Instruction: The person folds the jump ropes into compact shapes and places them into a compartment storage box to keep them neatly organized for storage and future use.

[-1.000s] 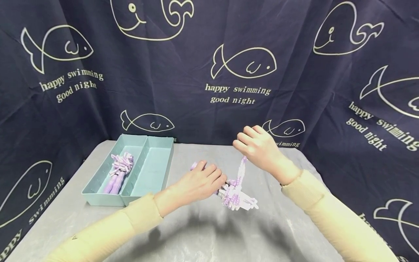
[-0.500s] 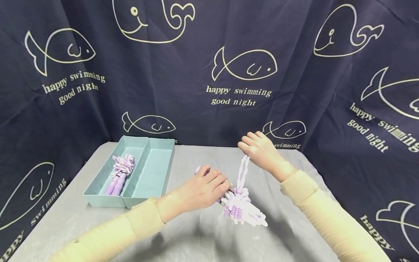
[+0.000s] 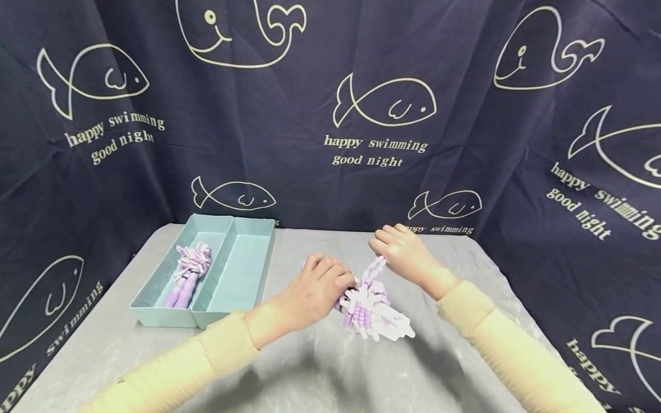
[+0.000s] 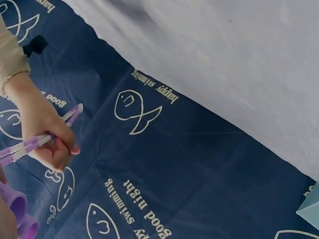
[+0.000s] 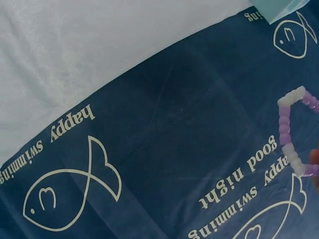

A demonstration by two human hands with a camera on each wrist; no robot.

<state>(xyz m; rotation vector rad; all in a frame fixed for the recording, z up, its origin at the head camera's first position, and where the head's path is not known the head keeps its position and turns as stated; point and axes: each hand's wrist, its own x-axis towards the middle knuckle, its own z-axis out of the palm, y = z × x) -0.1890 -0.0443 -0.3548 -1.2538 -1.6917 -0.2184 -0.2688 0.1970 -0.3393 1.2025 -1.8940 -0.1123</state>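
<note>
My left hand (image 3: 312, 289) holds the handle end of a purple-and-white beaded jump rope (image 3: 361, 312) over the table. Its bunched, wrapped beads stick out past my fingers, tilted down to the right. My right hand (image 3: 408, 255), up and to the right, pinches a doubled beaded strand (image 3: 373, 269) that rises from the bundle. In the left wrist view, the hollow ends of two purple handles (image 4: 16, 203) show at the lower left, and a short beaded end pokes past the right hand. A bent beaded loop (image 5: 284, 124) appears at the right wrist view's edge.
A teal two-compartment box (image 3: 232, 269) stands at the left on the grey-covered table (image 3: 289, 373). In its left compartment lies another bundled purple jump rope (image 3: 190, 275). A dark blue curtain (image 3: 289, 149) with fish drawings hangs behind and at both sides.
My right hand has come down nearer the bundle, and the strand between my hands is shorter. The bundle dipped and then rose a little. The box and its jump rope stay put.
</note>
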